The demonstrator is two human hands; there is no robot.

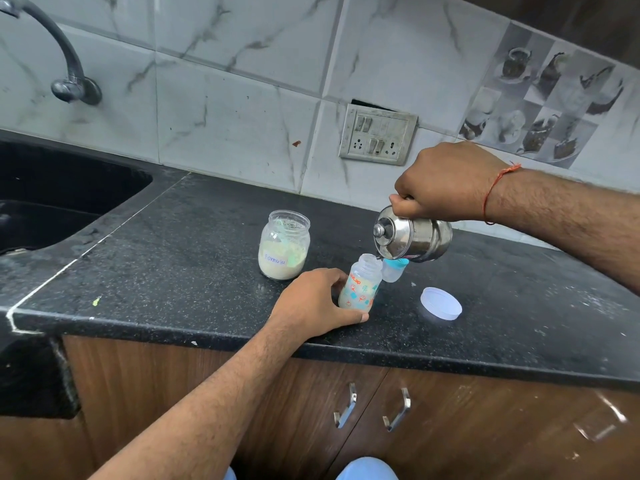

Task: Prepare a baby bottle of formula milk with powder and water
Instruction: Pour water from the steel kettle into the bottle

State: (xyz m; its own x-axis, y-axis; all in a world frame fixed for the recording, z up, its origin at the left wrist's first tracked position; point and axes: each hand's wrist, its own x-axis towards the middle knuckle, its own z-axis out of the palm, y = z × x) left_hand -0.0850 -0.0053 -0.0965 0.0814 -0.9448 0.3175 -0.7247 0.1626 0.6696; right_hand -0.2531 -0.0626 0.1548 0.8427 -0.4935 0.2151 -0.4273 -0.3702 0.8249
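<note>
A small clear baby bottle (360, 285) with orange and blue prints stands uncapped on the black counter (173, 271). My left hand (311, 299) grips its base from the left. My right hand (446, 181) holds a steel kettle (412, 237) by its top handle, tilted left with its spout right over the bottle's mouth. Just behind the bottle stands the bottle's teat cap (394, 269), clear with a blue ring. An open glass jar (284, 244) labelled "Formula", half full of pale powder with a green scoop inside, stands to the left.
A white jar lid (441, 303) lies on the counter right of the bottle. A black sink (52, 199) with a tap (65, 64) lies at the far left. A switch and socket plate (377, 134) sits on the tiled wall. Cabinet handles (346, 405) hang below the counter edge.
</note>
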